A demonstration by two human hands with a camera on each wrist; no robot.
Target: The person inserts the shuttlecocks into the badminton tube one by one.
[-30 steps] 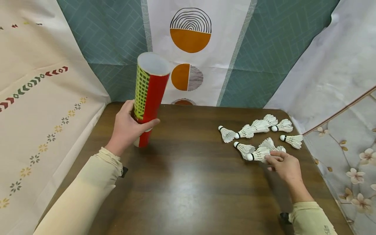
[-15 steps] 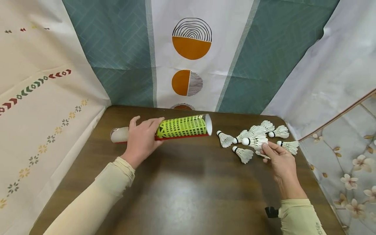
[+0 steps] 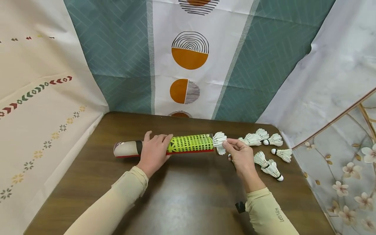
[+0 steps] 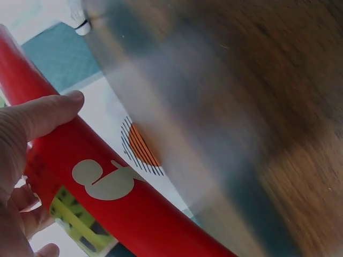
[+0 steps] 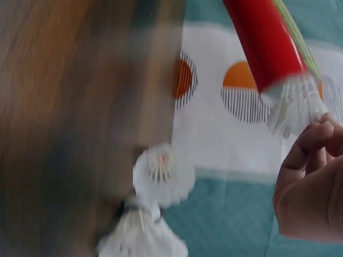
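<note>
My left hand (image 3: 155,151) grips a shuttlecock tube (image 3: 191,143), yellow-green with a black grid, red along one side, held nearly level with its mouth facing right. In the left wrist view the thumb presses on the tube's red side (image 4: 134,214), which carries a pale printed figure. At the tube's mouth, my right hand (image 3: 242,155) pinches a white feather shuttlecock (image 3: 219,140) by its skirt edge. Its cork end is hidden inside the tube, and the feathers stick out, as the right wrist view also shows.
Several more shuttlecocks lie on the right of the brown table (image 3: 182,195), among them a group at the back (image 3: 252,139), one near the right edge (image 3: 282,154) and an overlapping pair (image 3: 271,169). Patterned cloths hang behind (image 3: 126,65) and at both sides.
The tube has tipped from upright to nearly level, its mouth swinging right. My right hand has lifted a shuttlecock from the group and carried it left into the tube's mouth.
</note>
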